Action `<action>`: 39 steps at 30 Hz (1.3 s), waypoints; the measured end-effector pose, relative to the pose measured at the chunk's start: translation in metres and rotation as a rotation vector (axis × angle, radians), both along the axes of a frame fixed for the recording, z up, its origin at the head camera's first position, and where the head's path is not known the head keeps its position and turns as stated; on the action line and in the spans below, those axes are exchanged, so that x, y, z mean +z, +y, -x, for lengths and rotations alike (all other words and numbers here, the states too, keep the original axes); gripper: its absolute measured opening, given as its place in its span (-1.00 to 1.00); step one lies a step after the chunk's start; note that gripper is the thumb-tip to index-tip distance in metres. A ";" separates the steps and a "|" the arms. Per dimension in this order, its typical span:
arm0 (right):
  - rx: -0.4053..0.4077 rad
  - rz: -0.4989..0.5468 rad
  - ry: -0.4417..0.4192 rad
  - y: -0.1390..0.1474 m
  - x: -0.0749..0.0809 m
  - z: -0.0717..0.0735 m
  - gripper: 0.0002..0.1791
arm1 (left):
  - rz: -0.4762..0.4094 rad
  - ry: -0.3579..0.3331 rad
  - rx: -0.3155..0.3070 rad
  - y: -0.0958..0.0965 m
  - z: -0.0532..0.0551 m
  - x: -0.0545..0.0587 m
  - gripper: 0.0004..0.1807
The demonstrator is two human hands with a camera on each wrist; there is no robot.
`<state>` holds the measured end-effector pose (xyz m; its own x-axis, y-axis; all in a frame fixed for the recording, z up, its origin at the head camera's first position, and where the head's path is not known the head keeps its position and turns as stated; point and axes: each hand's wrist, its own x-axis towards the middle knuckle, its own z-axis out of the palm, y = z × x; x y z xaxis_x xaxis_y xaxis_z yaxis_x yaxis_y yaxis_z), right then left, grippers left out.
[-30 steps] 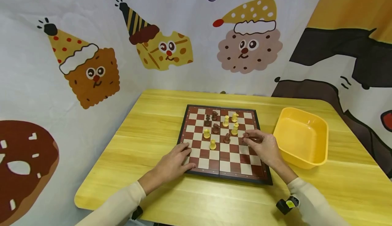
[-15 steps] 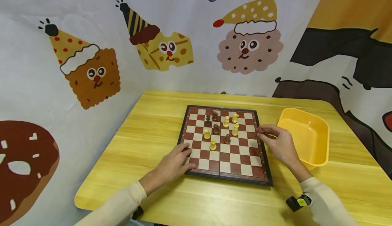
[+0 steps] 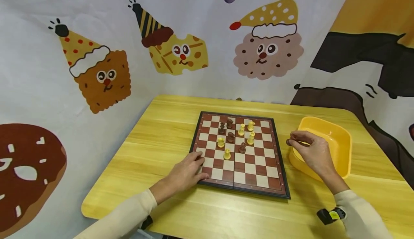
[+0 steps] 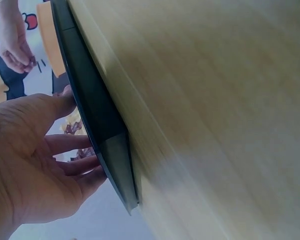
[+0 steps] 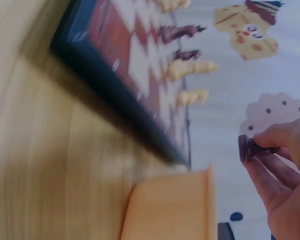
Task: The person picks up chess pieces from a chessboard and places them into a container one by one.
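Observation:
My left hand rests on the near left corner of a folding chessboard, its fingers lying loosely over the edge. In the left wrist view, the fingertips touch the board's top. With thumb and fingers, my right hand pinches a dark brown chess piece; the fingers hide its upper part, so its kind is unclear. This hand hovers at the left rim of a yellow plastic bin, off the board. Several yellow pieces, such as a yellow knight, and several brown ones, such as a brown knight, stand on the board.
The bin stands right of the board on a yellow wood-grain table. Behind the table hangs a white cloth printed with cartoon biscuits and cheese.
My right hand has lifted the brown piece from the board's right side and carried it right, to the bin's left rim. The left hand has stayed on the board's corner.

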<state>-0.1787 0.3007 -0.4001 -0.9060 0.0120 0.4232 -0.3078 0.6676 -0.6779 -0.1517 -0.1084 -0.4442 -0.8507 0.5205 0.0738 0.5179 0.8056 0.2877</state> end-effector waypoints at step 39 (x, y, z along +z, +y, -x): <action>-0.183 0.074 -0.149 0.052 -0.010 -0.004 -0.36 | -0.017 0.002 -0.005 -0.001 0.004 -0.001 -0.35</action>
<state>-0.1745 0.3525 -0.4099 -0.9381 0.2078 0.2773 -0.0796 0.6496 -0.7561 -0.1553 -0.1094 -0.4456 -0.8481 0.5231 0.0843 0.5222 0.7982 0.3002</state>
